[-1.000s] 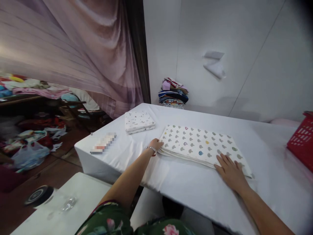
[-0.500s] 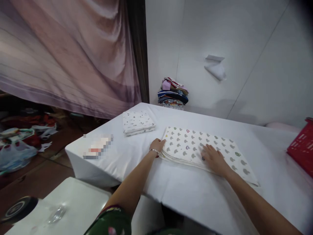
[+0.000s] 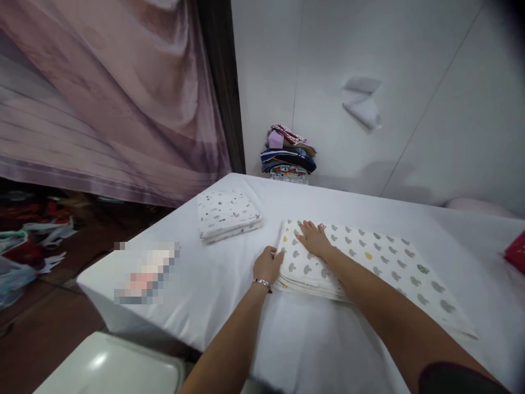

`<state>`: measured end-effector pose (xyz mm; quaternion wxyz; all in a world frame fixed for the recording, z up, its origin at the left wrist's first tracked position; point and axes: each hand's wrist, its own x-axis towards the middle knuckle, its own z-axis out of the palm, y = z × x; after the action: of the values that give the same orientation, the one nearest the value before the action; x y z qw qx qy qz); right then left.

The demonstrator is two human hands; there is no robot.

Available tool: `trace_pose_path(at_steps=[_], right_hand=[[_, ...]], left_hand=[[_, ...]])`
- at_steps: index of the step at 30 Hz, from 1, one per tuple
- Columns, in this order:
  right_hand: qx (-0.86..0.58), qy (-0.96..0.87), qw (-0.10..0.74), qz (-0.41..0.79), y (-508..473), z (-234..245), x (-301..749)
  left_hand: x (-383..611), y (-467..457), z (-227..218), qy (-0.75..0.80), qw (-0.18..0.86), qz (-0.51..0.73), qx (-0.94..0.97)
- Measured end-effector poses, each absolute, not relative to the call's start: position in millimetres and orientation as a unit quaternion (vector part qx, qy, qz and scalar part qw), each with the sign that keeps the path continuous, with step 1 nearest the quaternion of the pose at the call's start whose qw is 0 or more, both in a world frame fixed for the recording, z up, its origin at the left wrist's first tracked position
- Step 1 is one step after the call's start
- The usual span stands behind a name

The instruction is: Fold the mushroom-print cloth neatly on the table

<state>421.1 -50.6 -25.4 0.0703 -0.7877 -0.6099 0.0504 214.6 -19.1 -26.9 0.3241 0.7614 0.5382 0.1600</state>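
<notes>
A folded white cloth printed with grey mushroom-like shapes and a few coloured ones lies in layers on the white-covered table. At its left edge, my left hand, with a bracelet at the wrist, is closed with curled fingers on the layered side. My right hand rests flat and open on top, near the far left corner, fingers spread. Behind and left of my left hand sits another folded white cloth with small dark prints, apart from both hands.
A stack of folded fabrics stands beyond the table by the wall. A blurred-out flat item lies on the table's left end. A white stool-like surface is lower left, a red basket at right, and a pink curtain hangs left.
My right hand has slid left and away from me across the mushroom-print cloth to its far left corner. My left hand stays at the left edge. The view has shifted slightly.
</notes>
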Motion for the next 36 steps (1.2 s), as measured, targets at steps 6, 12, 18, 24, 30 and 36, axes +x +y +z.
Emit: trace_pose_path(at_steps=[6,12,18,24,30,36], right_hand=[[-0.789,-0.606,0.061,0.08,-38,-26,421],[-0.782,-0.614,0.074,0.081,-22,-22,397],[-0.777,-0.613,0.096,0.11,-47,-5,393],[-0.778,-0.612,0.106,0.088,-121,0,402],[-0.823,-0.548,0.088,0.122,-147,-11,420],[-0.848,-0.517,0.086,0.084,-140,-5,462]], left_hand=[[216,-23,-22,0.545,0.309,0.134,0.768],[216,-22,-22,0.542,0.302,0.129,0.773],[216,-17,-21,0.534,0.303,0.13,0.779],[217,-13,-22,0.528,0.299,0.126,0.785],[218,-11,-23,0.535,0.297,0.128,0.781],[216,-13,-21,0.537,0.303,0.142,0.774]])
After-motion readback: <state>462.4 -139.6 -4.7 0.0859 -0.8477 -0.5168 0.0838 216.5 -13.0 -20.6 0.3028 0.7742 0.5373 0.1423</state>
